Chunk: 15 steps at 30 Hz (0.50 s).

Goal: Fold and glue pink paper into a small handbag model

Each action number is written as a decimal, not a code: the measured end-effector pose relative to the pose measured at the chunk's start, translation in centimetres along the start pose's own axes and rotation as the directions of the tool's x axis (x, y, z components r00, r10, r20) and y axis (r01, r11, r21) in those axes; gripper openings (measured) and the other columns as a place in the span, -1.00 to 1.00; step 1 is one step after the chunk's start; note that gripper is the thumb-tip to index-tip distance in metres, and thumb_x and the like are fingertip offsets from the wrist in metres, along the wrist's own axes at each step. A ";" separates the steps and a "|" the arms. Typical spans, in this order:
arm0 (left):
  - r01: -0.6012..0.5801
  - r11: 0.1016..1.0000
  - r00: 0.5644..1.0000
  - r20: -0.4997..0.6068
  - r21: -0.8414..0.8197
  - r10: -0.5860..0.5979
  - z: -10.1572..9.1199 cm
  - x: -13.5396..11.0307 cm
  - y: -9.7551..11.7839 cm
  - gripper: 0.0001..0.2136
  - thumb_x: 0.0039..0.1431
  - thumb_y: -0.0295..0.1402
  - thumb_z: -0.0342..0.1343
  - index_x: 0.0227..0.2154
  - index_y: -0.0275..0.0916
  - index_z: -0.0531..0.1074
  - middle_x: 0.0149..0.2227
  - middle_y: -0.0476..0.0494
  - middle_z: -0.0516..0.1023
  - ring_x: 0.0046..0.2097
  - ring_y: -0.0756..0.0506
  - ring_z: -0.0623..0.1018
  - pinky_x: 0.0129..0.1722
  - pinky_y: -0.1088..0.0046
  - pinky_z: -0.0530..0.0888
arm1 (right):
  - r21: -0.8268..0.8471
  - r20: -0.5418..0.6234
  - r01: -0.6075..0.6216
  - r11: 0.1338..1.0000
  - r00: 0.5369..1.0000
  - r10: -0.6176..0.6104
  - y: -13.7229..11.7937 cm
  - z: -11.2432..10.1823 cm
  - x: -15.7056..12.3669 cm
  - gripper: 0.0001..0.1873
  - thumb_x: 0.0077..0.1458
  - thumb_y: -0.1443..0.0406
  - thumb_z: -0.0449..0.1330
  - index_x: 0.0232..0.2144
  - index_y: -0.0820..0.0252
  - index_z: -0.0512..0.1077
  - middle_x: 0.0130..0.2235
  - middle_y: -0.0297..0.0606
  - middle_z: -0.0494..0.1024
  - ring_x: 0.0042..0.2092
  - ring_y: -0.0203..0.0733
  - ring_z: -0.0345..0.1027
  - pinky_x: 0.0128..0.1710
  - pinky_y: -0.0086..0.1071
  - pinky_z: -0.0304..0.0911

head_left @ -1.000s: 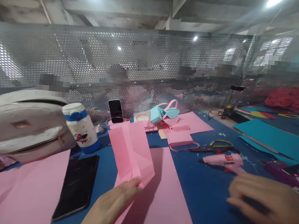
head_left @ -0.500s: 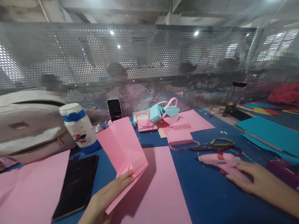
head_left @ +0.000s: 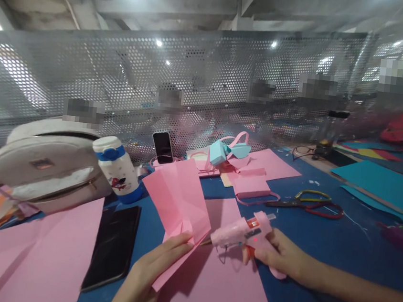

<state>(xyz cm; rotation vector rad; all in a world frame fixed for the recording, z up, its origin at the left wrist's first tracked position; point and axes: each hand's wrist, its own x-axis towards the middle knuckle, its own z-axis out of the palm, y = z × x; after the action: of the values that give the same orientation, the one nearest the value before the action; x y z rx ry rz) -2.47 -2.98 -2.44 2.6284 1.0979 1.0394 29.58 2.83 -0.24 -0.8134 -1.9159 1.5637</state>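
Left hand (head_left: 161, 262): my fingers are pinched together on the folded pink paper (head_left: 179, 192), gripping its near end, thumb out of sight behind it.
Folded pink paper: held tilted above the flat pink sheet (head_left: 209, 286), creased where I grip it, its broad part rising toward the far side.
Right hand (head_left: 277, 255): my fingers are curled around the handle of the pink glue gun (head_left: 239, 232), with a fingertip near the orange trigger.
Pink glue gun: raised over the flat sheet, nozzle facing left, just beside the folded paper's right edge; I can't tell whether they touch.
Flat pink sheet: on the blue table (head_left: 307, 244) in front of me, partly in shadow.
Left side: a black phone (head_left: 114, 247) lies beside another pink sheet (head_left: 39, 254); beyond stand my white and blue bottle (head_left: 123, 176) and a pale backpack (head_left: 51, 169).
Right side: scissors (head_left: 289, 203) lie past the gun, blades to the left; turquoise sheets (head_left: 381, 184) lie farther right.
Far middle: a light-blue bow (head_left: 219, 153) among pink paper pieces (head_left: 253, 187).
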 end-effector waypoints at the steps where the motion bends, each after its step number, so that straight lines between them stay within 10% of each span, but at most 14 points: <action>1: -0.002 1.000 1.000 -0.022 -0.007 0.002 0.1 0.0 -0.1 -0.50 0.21 -0.58 -0.02 0.21 -0.14 0.32 0.17 -0.19 0.48 0.19 -0.12 0.45 0.13 0.40 0.43 | 0.036 0.016 0.003 0.999 1.000 -0.004 0.4 0.3 0.3 -0.41 0.10 -0.16 0.14 -0.30 0.28 0.49 -0.44 -0.26 0.43 -0.54 -0.40 0.13 -0.65 -0.56 0.01; 15: 0.045 0.999 0.999 -0.003 -0.005 -0.045 0.3 0.7 1.0 -0.56 0.42 -0.14 -0.20 0.28 -0.10 0.20 0.16 -0.25 0.48 0.19 -0.15 0.47 0.15 0.35 0.45 | 0.020 -0.004 -0.304 0.953 0.953 0.304 3.1 0.0 -0.2 -0.49 0.10 -0.13 0.11 -0.33 0.21 0.42 -0.40 -0.36 0.32 -0.55 -0.44 0.02 -0.55 -0.50 0.07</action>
<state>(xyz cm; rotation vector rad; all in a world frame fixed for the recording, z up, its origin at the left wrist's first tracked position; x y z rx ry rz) -1.30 -3.22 -1.92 2.5865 1.1472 1.0367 30.05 3.10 -3.25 -1.1484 -1.8327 1.7493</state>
